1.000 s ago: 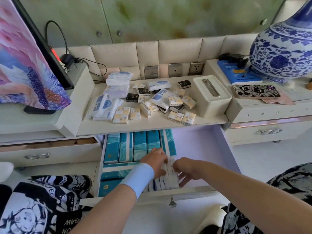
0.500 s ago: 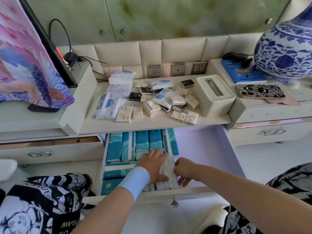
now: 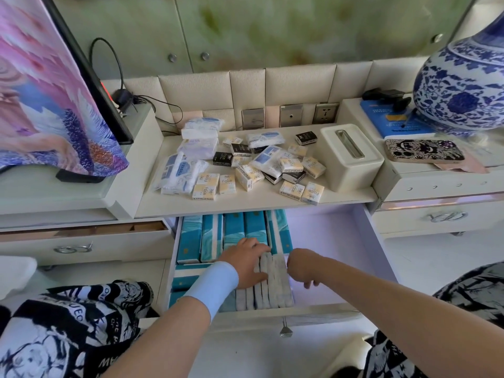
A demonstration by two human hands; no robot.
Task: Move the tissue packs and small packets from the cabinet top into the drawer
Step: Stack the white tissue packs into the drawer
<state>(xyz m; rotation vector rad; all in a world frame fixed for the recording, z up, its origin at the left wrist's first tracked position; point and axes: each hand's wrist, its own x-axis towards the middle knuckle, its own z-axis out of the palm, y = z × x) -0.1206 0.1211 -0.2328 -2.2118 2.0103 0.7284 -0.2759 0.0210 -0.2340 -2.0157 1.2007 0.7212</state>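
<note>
Two hands are down in the open drawer (image 3: 334, 241). L hand (image 3: 246, 261), pale blue cuff at the wrist, lies flat w/ fingers straight on a row of white tissue packs (image 3: 274, 287) that stand on edge at the drawer's front. R hand (image 3: 301, 264) sits at the row's right edge, fingers curled downward. It seems to touch the outermost pack, but I can't tell if it grips anything. Teal packs (image 3: 234, 230) fill the back-left of the drawer, upright and side by side, w/ more lying flat at front-left. The right half of the drawer floor is bare, from the white row to the right wall. Above, on the bench (image 3: 259, 204), small packets (image 3: 291, 190) lie scattered mid-top, a few near the front edge. Soft tissue packs (image 3: 180, 173) are piled at the left, and a white tissue box (image 3: 350, 156) stands at the right end, just beside the packets.
</note>
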